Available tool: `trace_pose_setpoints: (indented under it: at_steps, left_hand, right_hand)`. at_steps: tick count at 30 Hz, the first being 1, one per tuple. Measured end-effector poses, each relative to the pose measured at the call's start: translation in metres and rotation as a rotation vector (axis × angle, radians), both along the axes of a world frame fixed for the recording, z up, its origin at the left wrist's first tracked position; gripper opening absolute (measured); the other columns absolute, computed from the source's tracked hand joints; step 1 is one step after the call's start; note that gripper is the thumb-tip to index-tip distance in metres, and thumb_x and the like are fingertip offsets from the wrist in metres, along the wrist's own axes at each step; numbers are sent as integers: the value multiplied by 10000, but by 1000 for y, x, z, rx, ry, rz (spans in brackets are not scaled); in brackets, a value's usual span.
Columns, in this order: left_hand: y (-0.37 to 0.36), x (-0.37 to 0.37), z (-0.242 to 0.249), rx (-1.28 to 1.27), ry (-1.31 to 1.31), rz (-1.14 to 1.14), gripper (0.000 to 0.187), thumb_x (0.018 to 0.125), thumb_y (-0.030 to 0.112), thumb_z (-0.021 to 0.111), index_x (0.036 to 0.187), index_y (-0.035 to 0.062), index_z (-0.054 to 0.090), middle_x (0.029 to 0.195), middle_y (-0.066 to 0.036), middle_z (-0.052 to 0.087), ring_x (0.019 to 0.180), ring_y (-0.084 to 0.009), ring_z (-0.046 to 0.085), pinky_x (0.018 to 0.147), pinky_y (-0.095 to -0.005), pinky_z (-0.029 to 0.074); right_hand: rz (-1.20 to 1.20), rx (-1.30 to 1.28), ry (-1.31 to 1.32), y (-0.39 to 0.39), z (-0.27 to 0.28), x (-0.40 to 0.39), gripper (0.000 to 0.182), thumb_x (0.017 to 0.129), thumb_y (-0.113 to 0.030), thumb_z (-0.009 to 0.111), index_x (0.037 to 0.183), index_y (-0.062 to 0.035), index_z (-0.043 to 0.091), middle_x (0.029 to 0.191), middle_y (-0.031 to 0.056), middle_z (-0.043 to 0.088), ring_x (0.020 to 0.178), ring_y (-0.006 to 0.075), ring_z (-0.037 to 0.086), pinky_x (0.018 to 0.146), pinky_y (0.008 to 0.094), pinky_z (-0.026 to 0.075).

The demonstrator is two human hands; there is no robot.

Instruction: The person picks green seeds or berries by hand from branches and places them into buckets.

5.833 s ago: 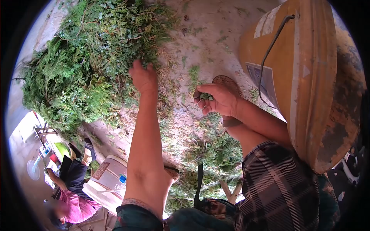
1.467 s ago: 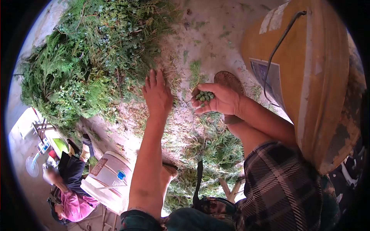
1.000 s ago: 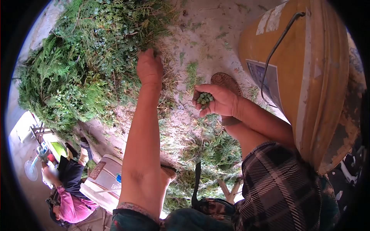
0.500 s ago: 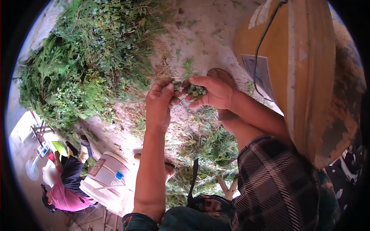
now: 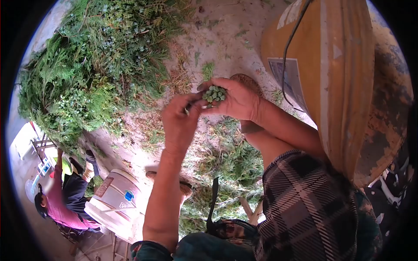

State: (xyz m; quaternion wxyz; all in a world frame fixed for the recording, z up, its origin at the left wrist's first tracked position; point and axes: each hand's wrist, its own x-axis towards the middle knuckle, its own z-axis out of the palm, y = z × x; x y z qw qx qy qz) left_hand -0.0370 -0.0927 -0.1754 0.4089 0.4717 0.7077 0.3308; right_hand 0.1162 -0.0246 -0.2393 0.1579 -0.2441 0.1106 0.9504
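Half open, my right hand (image 5: 242, 103) cups gathered green berries (image 5: 214, 95) as my left hand (image 5: 179, 126), fingers curled, contents unclear, meets it, with many more unpicked on piled branches (image 5: 126, 56).

The branch pile (image 5: 126, 48) and yellow bucket (image 5: 350, 87) are cut off by the top edge. The left hand (image 5: 179, 122) is slightly blurred; the white bucket's (image 5: 115, 195) small print cannot be read.
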Motion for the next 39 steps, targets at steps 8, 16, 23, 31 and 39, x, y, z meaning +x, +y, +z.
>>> trace_pose_setpoints:
  at_steps: [8,16,23,31,39]
  left_hand:
    - [-9,39,-7,148,526,-54,111,728,100,680,831,79,642,716,-74,577,598,-207,557,546,-300,441]
    - [-21,36,3,15,411,131,80,735,104,600,810,83,584,743,-99,565,691,-293,572,600,-366,454]
    - [-19,14,-10,-94,363,268,69,757,105,585,812,63,575,782,-119,589,716,-307,581,622,-376,463]
    - [12,-81,-79,-95,793,277,527,790,140,584,1275,68,393,1296,-245,379,1164,-433,390,905,-476,381]
    - [-33,-26,-63,-178,686,-73,551,800,86,565,1311,34,365,1354,-259,322,1230,-464,313,1007,-489,297]
  right_hand:
    - [-64,17,134,-5,-5,-6,317,931,-232,414,1031,38,546,1047,175,573,962,266,572,869,371,465]
    - [187,291,-216,-10,13,-8,256,866,-292,565,946,-51,532,874,73,567,787,179,587,639,344,517]
    - [403,306,-239,-4,23,-3,218,859,-248,604,884,-78,470,752,10,479,550,58,419,374,226,348]
    - [355,203,-155,-3,17,1,190,887,-269,565,861,-95,492,789,50,509,554,89,473,399,238,387]
    - [320,225,-196,-2,10,-1,267,880,-320,554,854,-56,523,752,57,544,590,121,528,444,282,451]
